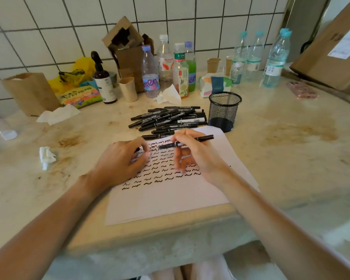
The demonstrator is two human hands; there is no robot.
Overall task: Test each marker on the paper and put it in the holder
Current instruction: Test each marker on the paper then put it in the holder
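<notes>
A white paper [170, 197] lies on the counter, its upper half filled with rows of black squiggles. My right hand [198, 156] grips a black marker [205, 138] nearly level over the top of the sheet, its tip pointing left. My left hand [120, 161] rests on the paper's left part, fingers curled; a small dark piece, possibly the cap, shows at its fingertips. A pile of several black markers [168, 118] lies just beyond the paper. The black mesh holder [224, 111] stands upright to the right of the pile, and looks empty.
Along the tiled wall stand water bottles [275, 61], drink bottles [150, 73], paper cups [128, 88], a spray bottle [104, 81], a tissue pack [214, 84] and a brown bag [31, 91]. Crumpled tissues [47, 156] lie on the left. A cardboard box [331, 49] fills the right corner.
</notes>
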